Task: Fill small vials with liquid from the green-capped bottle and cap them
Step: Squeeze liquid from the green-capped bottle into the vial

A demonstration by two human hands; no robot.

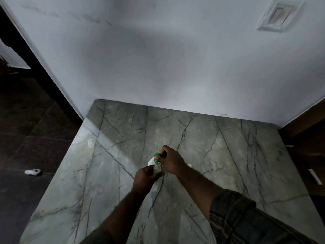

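My left hand (146, 178) grips the body of the bottle (157, 169), just above the marble counter (219, 155). My right hand (172, 160) pinches its green cap (157, 155) with curled fingers.

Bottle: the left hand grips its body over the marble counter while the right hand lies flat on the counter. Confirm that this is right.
Wrong in one respect. The right hand does not lie flat on the marble counter: its fingers pinch the green cap. The rest holds: the left hand grips the bottle over that counter, as the head view shows.
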